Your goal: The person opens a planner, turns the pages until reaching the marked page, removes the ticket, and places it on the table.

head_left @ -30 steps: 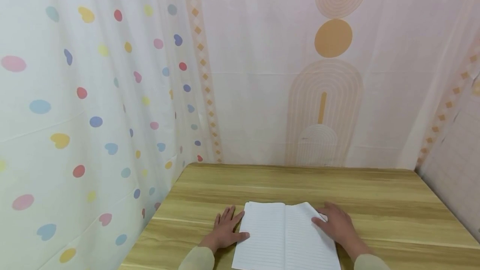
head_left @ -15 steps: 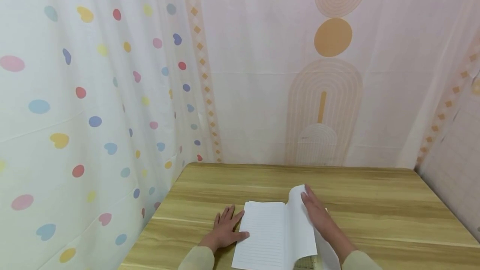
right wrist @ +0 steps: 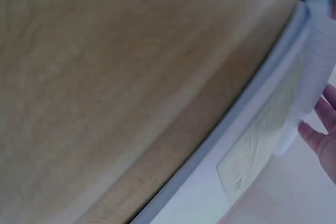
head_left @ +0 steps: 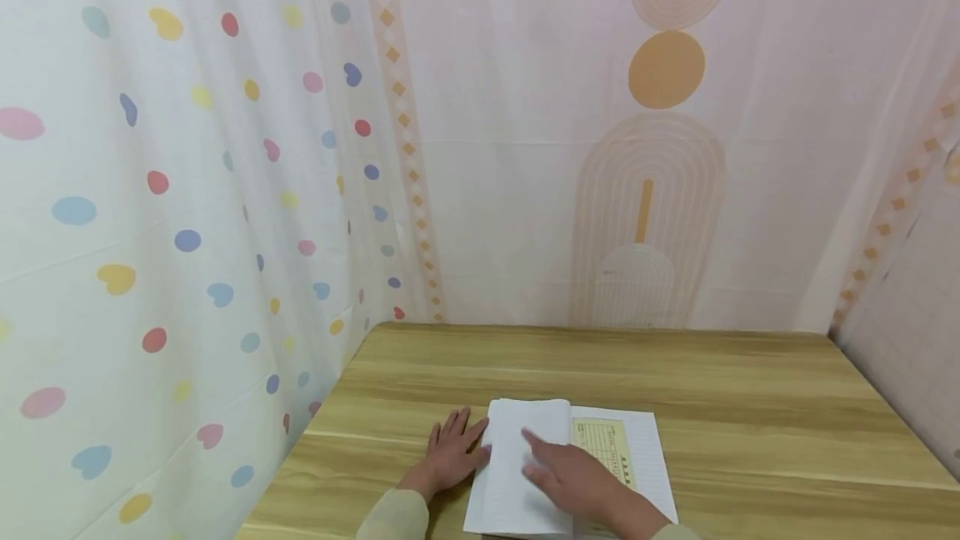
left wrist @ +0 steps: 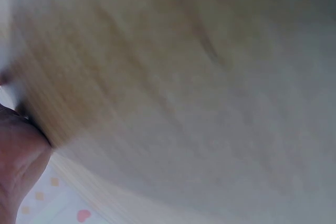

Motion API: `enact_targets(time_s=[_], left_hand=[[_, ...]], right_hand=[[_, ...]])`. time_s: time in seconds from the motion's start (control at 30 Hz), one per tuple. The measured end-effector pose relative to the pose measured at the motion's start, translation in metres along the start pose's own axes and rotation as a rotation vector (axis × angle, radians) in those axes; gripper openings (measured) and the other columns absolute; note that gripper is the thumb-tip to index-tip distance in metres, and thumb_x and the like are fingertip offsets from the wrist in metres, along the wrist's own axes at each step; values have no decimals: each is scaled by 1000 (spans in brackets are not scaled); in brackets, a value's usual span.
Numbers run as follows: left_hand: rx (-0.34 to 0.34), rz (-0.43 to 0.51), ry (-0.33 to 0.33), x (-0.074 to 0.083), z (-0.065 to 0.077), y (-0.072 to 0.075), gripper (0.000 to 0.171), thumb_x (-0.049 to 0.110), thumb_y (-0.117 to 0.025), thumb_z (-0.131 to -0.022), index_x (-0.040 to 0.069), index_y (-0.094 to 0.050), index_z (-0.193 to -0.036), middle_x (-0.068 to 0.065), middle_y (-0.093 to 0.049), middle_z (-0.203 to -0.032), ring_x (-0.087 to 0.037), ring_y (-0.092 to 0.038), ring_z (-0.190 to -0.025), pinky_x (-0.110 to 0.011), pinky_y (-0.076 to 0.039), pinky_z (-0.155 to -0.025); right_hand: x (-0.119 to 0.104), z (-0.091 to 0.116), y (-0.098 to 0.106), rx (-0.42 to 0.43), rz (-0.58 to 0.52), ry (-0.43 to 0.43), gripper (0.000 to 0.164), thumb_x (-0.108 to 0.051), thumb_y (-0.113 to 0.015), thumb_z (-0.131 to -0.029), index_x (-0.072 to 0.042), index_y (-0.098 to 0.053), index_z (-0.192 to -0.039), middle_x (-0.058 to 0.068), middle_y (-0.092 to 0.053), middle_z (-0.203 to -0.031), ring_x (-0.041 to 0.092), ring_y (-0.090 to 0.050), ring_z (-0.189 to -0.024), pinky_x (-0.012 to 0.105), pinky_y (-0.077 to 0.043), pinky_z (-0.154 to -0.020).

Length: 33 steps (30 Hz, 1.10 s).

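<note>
An open notebook (head_left: 651, 461) with white lined pages lies on the table in the head view. Its turned leaf (head_left: 504, 473) covers the left side. On the right page rests a yellow printed slip (head_left: 596, 436), partly hidden by my right arm. My right hand (head_left: 573, 477) is over the turned leaf, index finger and thumb extended. In the right wrist view, that hand (right wrist: 326, 137) is at the leaf, beside the slip (right wrist: 262, 145). My left hand (head_left: 450, 457) lies spread at the notebook's left edge, its thumb tip at the page border. The left wrist view shows only part of it (left wrist: 21, 156).
The wood-patterned table (head_left: 735, 390) extends around the notebook on all visible sides. Behind it hangs a pale curtain (head_left: 510, 190) with arch shapes. A dotted curtain (head_left: 247, 273) hangs along the left edge.
My right hand has lifted the right-hand leaf and carried it over to the left side, uncovering the yellow slip. My left hand has stayed almost in place.
</note>
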<state>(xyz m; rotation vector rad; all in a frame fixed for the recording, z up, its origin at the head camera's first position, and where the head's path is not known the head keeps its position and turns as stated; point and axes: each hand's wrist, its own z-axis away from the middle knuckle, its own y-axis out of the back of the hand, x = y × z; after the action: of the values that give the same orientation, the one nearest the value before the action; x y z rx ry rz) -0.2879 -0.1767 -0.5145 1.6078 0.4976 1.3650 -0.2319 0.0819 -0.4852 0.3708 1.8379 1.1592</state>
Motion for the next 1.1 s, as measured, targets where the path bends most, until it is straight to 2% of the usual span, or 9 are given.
enact_targets(time_s=[0.1,0.13,0.3,0.37,0.47,0.6,0.77,0.97,1.1], left_hand=[[28,8,27,2,-2,-1,61,48,-30,-107,6,-47,-148,-29,-20,-159,-48,-9,-147,-68,1,-112],[29,0,32,2,-2,-1,62,50,-31,-106,7,-47,-148,-29,-20,-159,-48,-9,-147,-68,0,-112],[0,-97,18,5,2,-1,85,59,-63,-90,8,-39,-152,-29,-19,-159,-47,-11,-147,-67,-4,-113],[-9,-98,6,4,4,-1,91,58,-69,-85,7,-37,-153,-30,-18,-159,-47,-11,-147,-67,-3,-113],[-17,-82,0,2,4,-1,88,57,-67,-88,7,-36,-153,-30,-17,-159,-47,-10,-147,-67,-3,-113],[-30,-59,9,3,4,0,84,55,-64,-90,8,-36,-154,-29,-15,-160,-47,-8,-147,-67,-1,-113],[-38,-31,14,3,5,1,82,53,-64,-91,8,-36,-154,-29,-14,-160,-47,-7,-147,-66,1,-113],[-42,-24,14,3,6,1,83,52,-65,-90,8,-36,-154,-29,-14,-160,-47,-6,-148,-66,2,-113],[-42,-22,13,3,5,2,83,52,-66,-90,8,-36,-154,-29,-14,-160,-47,-6,-147,-66,2,-113]], right_hand=[[-2,0,-7,-83,160,51,52,-43,-41,-105,-11,-52,-145,7,-61,-136,28,-55,-127,57,-41,-103],[-3,0,-9,-102,188,52,51,-44,-43,-105,-13,-54,-143,5,-62,-135,26,-54,-128,57,-40,-104],[-1,1,-11,-124,158,39,43,-36,-49,-104,-16,-56,-142,2,-60,-137,23,-51,-132,55,-36,-108],[2,2,-9,-100,115,28,41,-31,-51,-104,-15,-56,-142,3,-59,-138,25,-50,-132,52,-37,-108],[10,4,-5,-28,61,16,41,-26,-55,-102,-10,-57,-139,9,-58,-138,31,-51,-131,51,-40,-106],[25,8,4,82,26,-13,44,-27,-62,-98,0,-59,-133,22,-57,-135,43,-51,-126,58,-40,-102],[45,16,13,148,-39,-147,48,-26,-68,-94,2,-59,-132,28,-51,-138,49,-46,-128,64,-37,-102],[68,24,24,245,67,-270,48,-27,-71,-90,3,-63,-127,32,-53,-134,52,-42,-130,64,-31,-107],[81,28,31,249,160,-327,51,-30,-71,-90,5,-62,-127,36,-51,-133,55,-39,-131,67,-28,-106]])
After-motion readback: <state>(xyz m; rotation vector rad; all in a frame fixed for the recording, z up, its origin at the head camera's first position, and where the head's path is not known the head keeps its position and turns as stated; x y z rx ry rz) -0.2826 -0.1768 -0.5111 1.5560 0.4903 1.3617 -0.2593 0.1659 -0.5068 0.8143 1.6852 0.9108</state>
